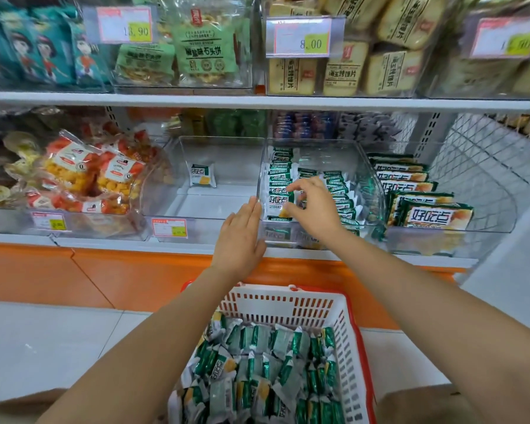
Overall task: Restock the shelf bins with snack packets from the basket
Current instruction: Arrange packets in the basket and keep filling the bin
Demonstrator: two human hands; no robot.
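A white and red basket (354,347) low in the view holds several green-and-white snack packets (257,371). On the middle shelf a clear bin (369,179) is filled with rows of the same packets (338,191). My right hand (314,206) reaches into this bin, its thumb and fingers pinching the front packet (277,198) of the left row. With straight fingers my left hand (242,237) presses flat against the bin's left front corner. The clear bin (224,154) to the left holds one single packet (202,175).
Larger green boxes (426,206) of the same brand stand in the bin on the right. Orange and red snack bags (95,175) fill the left bin. The upper shelf (257,101) carries green and cream packets with price tags. An orange base panel (104,276) runs below.
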